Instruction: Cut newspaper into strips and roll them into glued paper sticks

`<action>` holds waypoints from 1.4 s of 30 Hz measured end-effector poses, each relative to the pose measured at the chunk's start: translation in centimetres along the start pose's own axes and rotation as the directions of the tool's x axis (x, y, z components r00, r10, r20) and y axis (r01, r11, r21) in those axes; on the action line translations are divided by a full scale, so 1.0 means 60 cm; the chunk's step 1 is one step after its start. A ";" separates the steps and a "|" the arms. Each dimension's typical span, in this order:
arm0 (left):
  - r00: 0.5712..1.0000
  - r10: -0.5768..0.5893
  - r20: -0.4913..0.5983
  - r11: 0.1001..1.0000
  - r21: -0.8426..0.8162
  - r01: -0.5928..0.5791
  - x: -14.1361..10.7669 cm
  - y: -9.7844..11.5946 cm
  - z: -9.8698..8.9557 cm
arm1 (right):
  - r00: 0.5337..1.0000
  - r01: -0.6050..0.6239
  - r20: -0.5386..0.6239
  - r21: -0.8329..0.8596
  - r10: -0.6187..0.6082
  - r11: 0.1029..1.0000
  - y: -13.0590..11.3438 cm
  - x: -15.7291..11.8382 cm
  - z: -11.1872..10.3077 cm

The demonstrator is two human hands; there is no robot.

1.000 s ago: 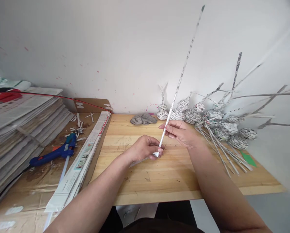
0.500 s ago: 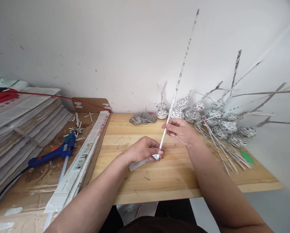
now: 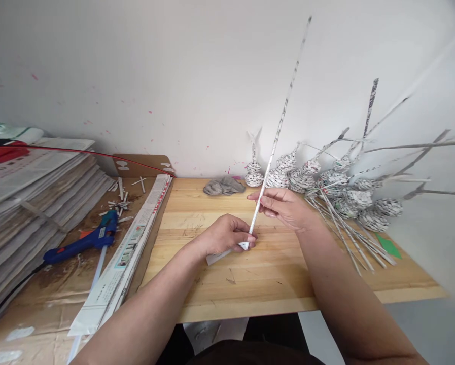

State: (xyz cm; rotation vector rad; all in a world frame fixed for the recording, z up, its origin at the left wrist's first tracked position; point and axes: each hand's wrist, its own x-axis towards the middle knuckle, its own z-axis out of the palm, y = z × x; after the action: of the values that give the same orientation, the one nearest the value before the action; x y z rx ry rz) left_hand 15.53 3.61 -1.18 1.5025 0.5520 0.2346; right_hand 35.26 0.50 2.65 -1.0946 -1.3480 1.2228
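A long thin rolled newspaper tube (image 3: 280, 124) slants up to the right in front of the wall. My left hand (image 3: 229, 236) pinches its lower end, where a flat unrolled paper tail (image 3: 218, 257) sticks out to the left below the fingers. Higher on the tube, the thumb and fingers of my right hand (image 3: 282, 205) are closed round it, the index finger pointing left past it. Behind my right hand stand several woven paper gourds (image 3: 301, 178) with loose tube ends, and a bundle of paper tubes (image 3: 349, 233) lies on the wooden table (image 3: 265, 284).
A crumpled grey cloth (image 3: 224, 185) lies by the wall. To the left, newspaper strips (image 3: 116, 268), a blue glue gun (image 3: 84, 241) and paper scraps (image 3: 121, 203) rest on cardboard beside a tall newspaper stack (image 3: 40, 203). A green piece (image 3: 388, 246) lies at the right.
The fingers of my right hand have shifted on the tube, with the index finger now stretched further left. The paper tail at my left hand shows slightly shorter.
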 end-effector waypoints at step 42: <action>0.999 -0.001 0.047 0.997 -0.075 0.005 0.005 -0.006 -0.002 | 0.988 0.055 -0.147 0.069 -0.044 0.996 0.000 0.001 -0.006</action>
State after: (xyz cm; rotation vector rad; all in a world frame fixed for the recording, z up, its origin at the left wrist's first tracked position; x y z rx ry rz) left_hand 15.63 3.84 -1.58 1.4309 0.5028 0.2149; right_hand 35.60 0.60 2.67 -1.0712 -1.2035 1.1249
